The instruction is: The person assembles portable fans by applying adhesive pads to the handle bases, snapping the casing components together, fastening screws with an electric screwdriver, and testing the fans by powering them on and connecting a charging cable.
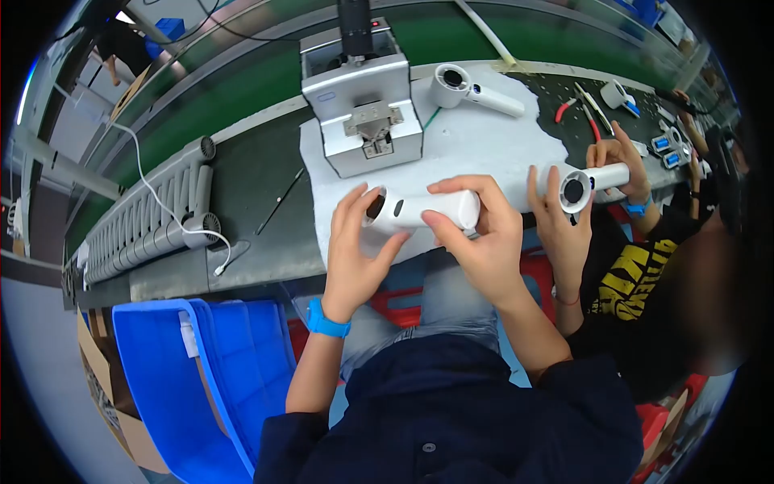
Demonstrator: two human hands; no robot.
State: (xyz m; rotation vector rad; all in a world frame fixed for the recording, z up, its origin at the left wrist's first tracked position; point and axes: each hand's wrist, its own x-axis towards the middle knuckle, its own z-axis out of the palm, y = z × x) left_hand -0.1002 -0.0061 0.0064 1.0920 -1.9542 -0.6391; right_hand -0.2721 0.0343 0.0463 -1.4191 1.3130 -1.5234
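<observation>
A white cylindrical device (415, 211) lies level between my hands, above the front edge of the bench. My left hand (355, 250) holds its round head end, where a dark opening shows. Fingers and thumb of my right hand (488, 234) grip the other end. Just beyond stands a silver metal press (363, 113) on a white foam sheet (459, 145). Another white device (476, 90) with a round black-centred head rests on the sheet, right of the press.
Grey devices (153, 214) stand in a row at the left, with a white cable (149, 177) across them. A blue bin (165, 387) is at lower left. At the right a co-worker's hands (564, 234) hold a similar white device (601, 177). Red-handled pliers (592, 127) lie beyond.
</observation>
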